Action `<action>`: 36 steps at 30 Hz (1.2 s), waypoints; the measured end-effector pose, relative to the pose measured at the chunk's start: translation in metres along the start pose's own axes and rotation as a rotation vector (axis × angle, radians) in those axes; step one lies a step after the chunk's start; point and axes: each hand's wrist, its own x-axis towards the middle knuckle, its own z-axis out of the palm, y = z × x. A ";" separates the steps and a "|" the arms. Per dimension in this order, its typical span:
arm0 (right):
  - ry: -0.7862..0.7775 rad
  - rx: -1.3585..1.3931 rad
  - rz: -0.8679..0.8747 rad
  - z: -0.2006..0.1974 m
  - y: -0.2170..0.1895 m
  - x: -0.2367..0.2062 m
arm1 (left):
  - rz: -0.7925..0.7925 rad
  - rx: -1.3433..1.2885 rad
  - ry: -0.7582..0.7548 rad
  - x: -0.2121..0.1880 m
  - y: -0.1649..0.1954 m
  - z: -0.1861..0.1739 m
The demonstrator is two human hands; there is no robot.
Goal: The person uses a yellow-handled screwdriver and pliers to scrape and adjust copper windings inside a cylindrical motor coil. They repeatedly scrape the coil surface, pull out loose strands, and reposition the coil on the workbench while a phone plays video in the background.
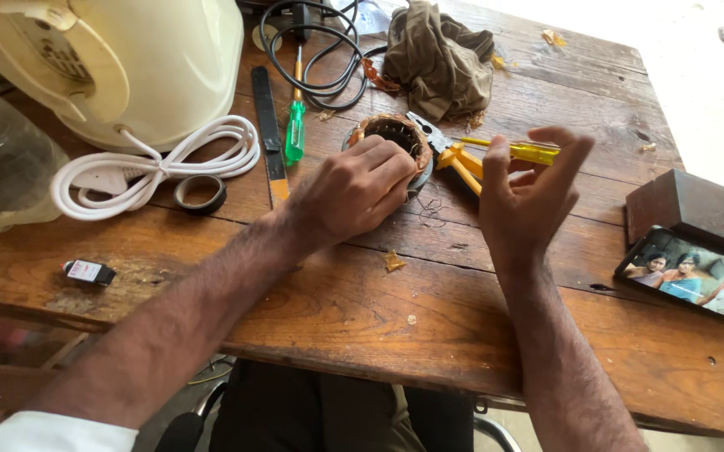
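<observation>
left hand point(353, 188) gripping stator point(395, 138); right hand point(525, 197) raised

Two bare forearms, both hairy, no watch, rings or bands seen. Left hand point(353, 188) and right hand point(525, 197) bare, no gloves, short nails. White sleeve point(44, 431) edge at left upper arm, rolled or short, plain fabric. Right arm sleeve not in view. Dark trousers point(312, 410) visible below, olive-brown tone, plain, no markings.
</observation>
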 end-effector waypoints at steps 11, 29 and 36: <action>-0.057 -0.045 0.035 0.000 -0.005 0.000 | 0.051 0.080 0.128 0.004 0.009 0.003; -0.065 -0.021 0.047 0.002 -0.005 0.000 | -0.243 -0.139 0.073 0.005 0.005 0.005; -0.087 0.023 0.048 0.003 -0.002 0.000 | -0.114 -0.048 0.059 0.008 0.007 0.000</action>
